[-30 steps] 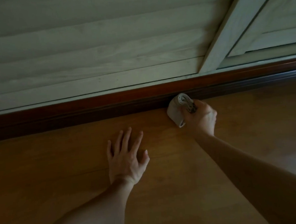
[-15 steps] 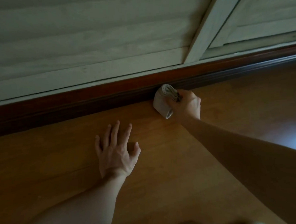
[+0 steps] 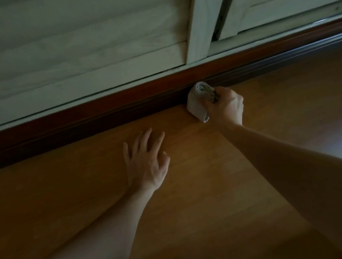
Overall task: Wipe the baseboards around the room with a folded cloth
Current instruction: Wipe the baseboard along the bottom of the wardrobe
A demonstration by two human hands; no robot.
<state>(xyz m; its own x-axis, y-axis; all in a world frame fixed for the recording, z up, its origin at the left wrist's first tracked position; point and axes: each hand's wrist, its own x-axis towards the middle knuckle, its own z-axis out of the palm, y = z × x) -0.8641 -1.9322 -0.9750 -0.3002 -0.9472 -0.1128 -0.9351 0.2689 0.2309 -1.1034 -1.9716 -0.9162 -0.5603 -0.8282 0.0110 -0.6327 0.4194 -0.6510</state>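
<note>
A dark reddish-brown baseboard (image 3: pixel 110 114) runs diagonally across the view, from lower left to upper right, under pale louvred doors. My right hand (image 3: pixel 226 106) grips a folded light-grey cloth (image 3: pixel 196 102) and presses it against the foot of the baseboard, where it meets the floor. My left hand (image 3: pixel 146 162) lies flat on the wooden floor with its fingers spread, a little in front of the baseboard and to the left of the cloth. It holds nothing.
Pale louvred sliding doors (image 3: pixel 82 46) with an upright frame post (image 3: pixel 202 24) stand above the baseboard. An orange-brown wooden floor (image 3: pixel 208 186) fills the lower part of the view, with a bright reflection at the right edge.
My right hand has slid the cloth along the baseboard, closer to the door's frame post. My left hand has stayed flat on the floor. The view has shifted.
</note>
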